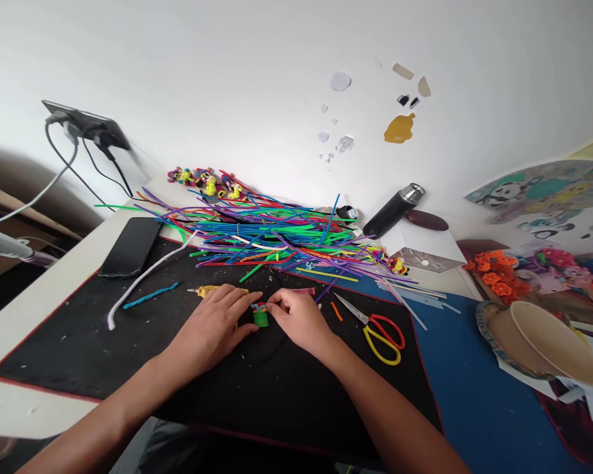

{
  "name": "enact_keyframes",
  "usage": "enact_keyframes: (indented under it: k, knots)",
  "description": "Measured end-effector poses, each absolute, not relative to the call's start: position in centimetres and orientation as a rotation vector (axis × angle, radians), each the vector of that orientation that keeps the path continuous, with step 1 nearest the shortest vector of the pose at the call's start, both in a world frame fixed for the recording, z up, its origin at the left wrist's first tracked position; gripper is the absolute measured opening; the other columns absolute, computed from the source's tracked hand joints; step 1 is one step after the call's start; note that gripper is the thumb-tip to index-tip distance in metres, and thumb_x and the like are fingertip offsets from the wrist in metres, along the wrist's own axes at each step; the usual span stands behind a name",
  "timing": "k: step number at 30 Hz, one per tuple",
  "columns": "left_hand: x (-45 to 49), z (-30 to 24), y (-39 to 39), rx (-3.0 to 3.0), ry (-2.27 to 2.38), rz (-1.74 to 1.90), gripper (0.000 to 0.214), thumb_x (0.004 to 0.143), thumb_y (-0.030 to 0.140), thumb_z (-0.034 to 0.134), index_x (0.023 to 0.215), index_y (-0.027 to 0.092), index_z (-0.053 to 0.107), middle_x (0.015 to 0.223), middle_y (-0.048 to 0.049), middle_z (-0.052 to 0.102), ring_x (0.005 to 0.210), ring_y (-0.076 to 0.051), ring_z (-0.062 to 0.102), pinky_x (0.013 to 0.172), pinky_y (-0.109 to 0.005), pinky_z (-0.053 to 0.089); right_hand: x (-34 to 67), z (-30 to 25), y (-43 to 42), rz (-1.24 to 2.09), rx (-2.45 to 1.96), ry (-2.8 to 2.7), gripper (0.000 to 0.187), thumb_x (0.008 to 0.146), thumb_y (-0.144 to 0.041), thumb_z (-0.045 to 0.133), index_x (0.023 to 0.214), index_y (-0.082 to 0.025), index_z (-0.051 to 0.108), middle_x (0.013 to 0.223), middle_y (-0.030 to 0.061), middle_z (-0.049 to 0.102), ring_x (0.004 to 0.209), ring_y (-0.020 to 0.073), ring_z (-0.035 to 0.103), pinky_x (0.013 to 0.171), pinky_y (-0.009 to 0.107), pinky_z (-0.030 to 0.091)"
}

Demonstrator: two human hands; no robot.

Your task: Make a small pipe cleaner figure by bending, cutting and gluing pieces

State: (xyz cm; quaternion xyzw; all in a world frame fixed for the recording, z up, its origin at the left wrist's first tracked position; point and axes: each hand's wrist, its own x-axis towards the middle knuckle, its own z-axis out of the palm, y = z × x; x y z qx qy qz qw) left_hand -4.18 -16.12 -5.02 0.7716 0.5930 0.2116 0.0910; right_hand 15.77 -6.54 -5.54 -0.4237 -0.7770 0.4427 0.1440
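A small green piece (260,320), seemingly made of coiled pipe cleaner, stands between my hands over the black mat, with bits of blue, red and yellow at its top. My left hand (220,319) curves around its left side, thumb tip against the green and index finger near the top. Thumb and fingertips of my right hand (299,318) pinch at the upper right of the piece; the exact spot is hidden. Partly under my left hand lies a yellow tool with a pointed tip (202,290), looking like a glue gun. Scissors (370,327) with red and yellow handles lie to the right.
Behind my hands is a pile of colourful pipe cleaners (257,230). A phone (131,247), a white pipe cleaner (148,273) and a twisted blue one (151,295) lie left. Rightward are a black flask (394,209), a white box (427,247), translucent sticks (405,306) and a bowl (548,339).
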Motion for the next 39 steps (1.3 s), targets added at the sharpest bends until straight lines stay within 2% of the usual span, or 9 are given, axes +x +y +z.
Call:
enact_keyframes:
  k: [6,11,15,21,27,36,39]
  knots:
    - [-3.9,-5.4,-15.7,2.281,1.780,0.612,0.056,0.093,0.033,0.076,0.144,0.018,0.057,0.127,-0.0126,0.071,0.117,-0.034,0.062,0.103,-0.051,0.052,16.2,-5.2,-6.3,1.301,-1.218,-2.136,0.012,0.094,-0.029,0.066,0.088,-0.022,0.073,0.058,-0.0053,0.057,0.054,0.0137,0.050,0.055,0.027,0.033]
    - [-3.2,-5.6,-15.2,2.265,1.802,0.584,0.059,0.088,0.036,0.082,0.139,0.014,0.060,0.129,-0.0135,0.069,0.120,-0.035,0.059,0.107,-0.052,0.051,17.4,-5.2,-5.7,1.321,-1.212,-1.886,0.020,0.095,-0.039,0.064,0.088,-0.021,0.071,0.064,-0.0030,0.060,0.056,0.0138,0.051,0.055,0.027,0.037]
    - [-2.2,-5.1,-14.7,2.274,1.784,0.528,0.059,0.086,0.035,0.084,0.136,0.015,0.062,0.126,-0.0128,0.070,0.118,-0.034,0.060,0.104,-0.051,0.052,18.5,-5.7,-5.4,1.457,-1.218,-1.654,0.026,0.094,-0.047,0.067,0.087,-0.021,0.068,0.057,-0.0064,0.050,0.046,0.0112,0.040,0.046,0.026,0.031]
    - [-0.9,-3.6,-14.2,2.357,1.788,0.260,0.038,0.088,0.027,0.081,0.123,0.015,0.069,0.115,-0.0125,0.068,0.108,-0.033,0.060,0.096,-0.047,0.053,19.1,-6.3,-5.8,1.563,-1.198,-1.499,0.029,0.092,-0.049,0.070,0.087,-0.021,0.066,0.053,-0.0084,0.045,0.041,0.0092,0.036,0.041,0.025,0.027]
    - [-1.1,-3.1,-14.7,2.399,1.891,0.133,0.031,0.090,0.022,0.077,0.119,0.014,0.070,0.111,-0.0131,0.068,0.107,-0.035,0.060,0.094,-0.048,0.053,19.0,-6.5,-5.9,1.632,-1.197,-1.413,0.033,0.087,-0.052,0.073,0.086,-0.020,0.066,0.053,-0.0092,0.044,0.039,0.0078,0.034,0.039,0.024,0.025]
    - [-2.4,-4.3,-13.5,2.161,1.681,0.570,0.028,0.091,0.029,0.074,0.117,0.023,0.066,0.116,-0.0070,0.072,0.109,-0.030,0.063,0.096,-0.045,0.053,18.8,-6.8,-6.0,1.690,-1.159,-1.368,0.034,0.086,-0.053,0.073,0.085,-0.020,0.065,0.053,-0.0099,0.042,0.038,0.0074,0.034,0.038,0.024,0.024]
    - [-2.3,-4.8,-13.1,2.136,1.684,0.588,0.027,0.091,0.028,0.073,0.117,0.023,0.067,0.114,-0.0064,0.074,0.109,-0.030,0.064,0.095,-0.046,0.052,18.8,-6.7,-6.1,1.688,-1.168,-1.360,0.035,0.086,-0.054,0.073,0.085,-0.020,0.064,0.053,-0.0098,0.043,0.038,0.0074,0.034,0.038,0.024,0.025]
